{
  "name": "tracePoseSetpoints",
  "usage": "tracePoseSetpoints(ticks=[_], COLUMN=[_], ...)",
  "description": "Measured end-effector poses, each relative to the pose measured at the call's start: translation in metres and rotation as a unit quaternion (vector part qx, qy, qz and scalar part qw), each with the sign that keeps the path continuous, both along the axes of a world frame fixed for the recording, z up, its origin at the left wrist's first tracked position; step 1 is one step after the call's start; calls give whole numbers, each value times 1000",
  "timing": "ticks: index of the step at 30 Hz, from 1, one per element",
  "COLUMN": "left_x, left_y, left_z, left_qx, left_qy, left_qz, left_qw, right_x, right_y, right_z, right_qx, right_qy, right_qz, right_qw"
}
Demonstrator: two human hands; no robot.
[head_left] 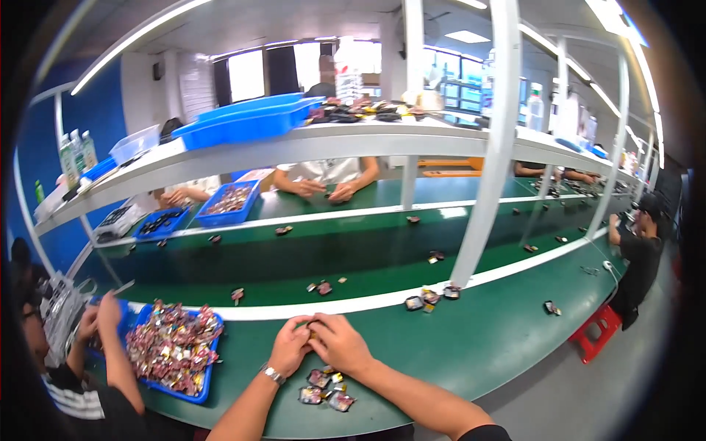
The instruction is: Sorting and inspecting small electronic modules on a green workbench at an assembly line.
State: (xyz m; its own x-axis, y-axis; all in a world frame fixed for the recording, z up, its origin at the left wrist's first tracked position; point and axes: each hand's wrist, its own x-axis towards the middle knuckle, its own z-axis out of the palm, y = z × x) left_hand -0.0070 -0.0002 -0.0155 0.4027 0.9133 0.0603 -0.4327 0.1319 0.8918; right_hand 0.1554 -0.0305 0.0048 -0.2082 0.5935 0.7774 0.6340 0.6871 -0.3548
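Note:
Above the green bench my left hand [290,345], a metal watch on its wrist, meets my right hand [340,344]. The fingers of both are pinched around a small dark piece [314,328], mostly hidden by them. Just below my hands lies a small cluster of electronic parts [341,400], dark red and black with silvery and yellow bits. To the left, a blue tray [193,398] is heaped with similar reddish parts [173,345]. Several more black-and-silver pieces [430,296] rest against the white strip at right, beyond my hands.
A green conveyor belt [368,261] carries scattered parts beyond the white strip [346,303]. A white post [482,169] rises at right, supporting an overhead shelf [346,143]. A co-worker's hands [103,316] are close at left; others sit across and far right near a red stool [597,331].

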Motion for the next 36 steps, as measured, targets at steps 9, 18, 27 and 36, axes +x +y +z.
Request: tracePoseSetpoints(ticks=[9,18,27,36], left_x=[1,1,-2,5], left_y=[6,4,11,5], left_z=[-4,-1,-12,-3], left_qx=[24,9,20,67], left_qy=[-29,6,52,153], left_qz=[11,47,53,119], left_qw=[999,999,997,979], right_x=[-2,-1,-1,0], right_y=[-5,-2,-2,-3], right_z=[6,0,-1,-3], right_qx=[14,11,-5,-51], right_qy=[-23,-14,6,-45], right_qz=[-27,-25,27,47], right_qw=[999,1000,1000,997])
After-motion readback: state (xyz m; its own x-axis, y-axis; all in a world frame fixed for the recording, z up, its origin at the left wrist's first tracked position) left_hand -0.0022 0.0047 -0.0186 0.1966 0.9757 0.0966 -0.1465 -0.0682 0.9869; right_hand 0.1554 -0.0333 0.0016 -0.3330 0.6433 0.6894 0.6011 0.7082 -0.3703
